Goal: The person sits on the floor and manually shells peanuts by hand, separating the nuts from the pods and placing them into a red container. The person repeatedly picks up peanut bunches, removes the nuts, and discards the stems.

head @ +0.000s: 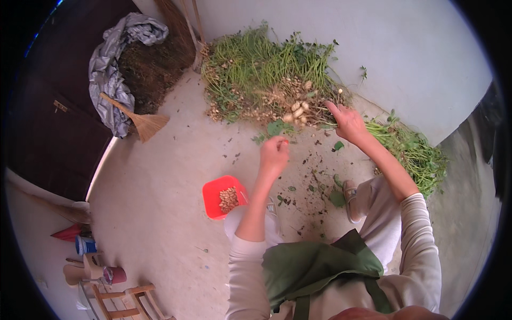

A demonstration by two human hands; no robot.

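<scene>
My right hand [349, 123] grips a peanut plant [329, 111] by its stems near the roots; its leafy end seems to trail off to the right. Pale peanut pods [298, 111] cluster on roots just left of that hand. My left hand [275, 154] hovers lower and to the left, with curled fingers. Something small and orange-red shows at its fingertips, and whether the fingers hold anything is hidden. Below and left of it, a red plastic bucket [212, 196] stands on the floor beside my leg, with loose peanuts [229, 199] inside.
A large heap of peanut plants [268, 60] lies against the wall, and another pile [420, 160] lies at right. Fallen leaves [337, 198] litter the floor near my slippers. A straw broom [148, 122], silver sheeting [108, 76] and a wooden chair [128, 302] are at left.
</scene>
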